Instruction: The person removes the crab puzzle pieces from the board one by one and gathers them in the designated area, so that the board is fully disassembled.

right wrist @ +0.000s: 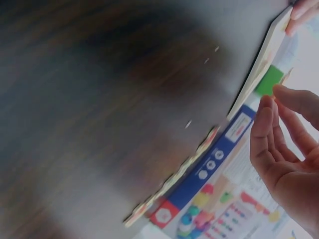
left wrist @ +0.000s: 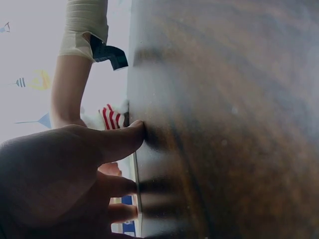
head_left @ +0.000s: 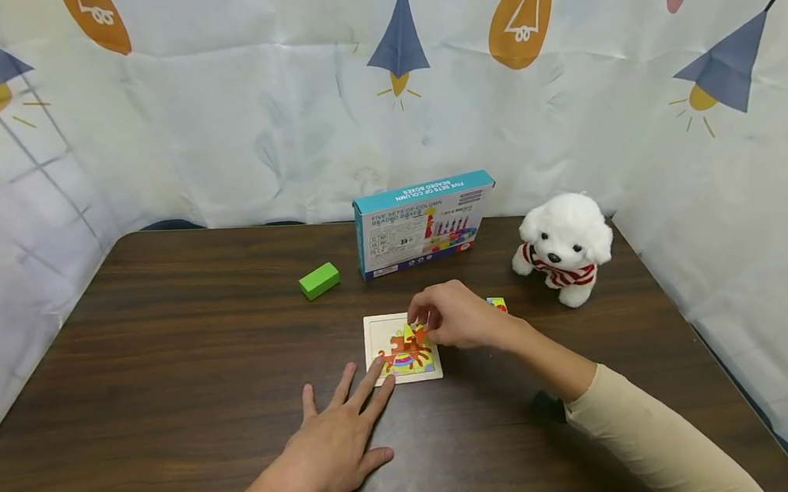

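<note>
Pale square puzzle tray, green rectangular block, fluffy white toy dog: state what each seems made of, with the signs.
Pale square puzzle tray: probably wood, judging by its cream, unpainted-looking rim.
Green rectangular block: painted wood or plastic, I can't tell which; its faces look smooth and evenly coloured.
Fluffy white toy dog: most likely plush fabric, given its soft, fuzzy coat.

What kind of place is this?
Probably an indoor play corner: there's a jigsaw puzzle and a fluffy toy dog on the table, with a lamp-patterned cloth behind it.
</note>
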The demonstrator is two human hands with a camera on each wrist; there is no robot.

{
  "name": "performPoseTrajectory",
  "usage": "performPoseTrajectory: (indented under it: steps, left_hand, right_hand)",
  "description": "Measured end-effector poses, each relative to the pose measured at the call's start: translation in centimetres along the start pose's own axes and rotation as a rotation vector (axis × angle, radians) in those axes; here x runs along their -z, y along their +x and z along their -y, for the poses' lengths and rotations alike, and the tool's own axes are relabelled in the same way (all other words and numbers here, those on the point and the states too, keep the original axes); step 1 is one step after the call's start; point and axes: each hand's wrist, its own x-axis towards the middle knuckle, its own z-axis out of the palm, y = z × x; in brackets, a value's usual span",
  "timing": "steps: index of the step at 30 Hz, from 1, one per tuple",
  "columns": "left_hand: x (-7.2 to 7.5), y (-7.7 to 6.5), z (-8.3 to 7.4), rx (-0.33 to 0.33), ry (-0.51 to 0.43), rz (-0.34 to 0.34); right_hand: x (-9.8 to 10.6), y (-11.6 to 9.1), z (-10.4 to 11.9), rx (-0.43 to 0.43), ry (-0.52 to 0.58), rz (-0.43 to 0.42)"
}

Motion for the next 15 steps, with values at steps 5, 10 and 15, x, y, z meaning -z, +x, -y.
performPoseTrajectory:
  steps: [5,10,15]
  left_hand:
    - [0.0,-0.1,0.0,-0.009,0.005,-0.012]
    - [0.0,0.0,0.0,-0.003,0.007,-0.007]
    - [-0.1,0.0,0.0,-0.003,0.003,-0.005]
  right_hand:
    - [0.7,-0.8,-1.0,-0.015,-0.018,-0.022]
    - [1.1,-1.4,-2.0,-0.031,-0.03,-0.024]
    - [1.3,-2.0,-2.9,-0.039,-0.039,-0.023]
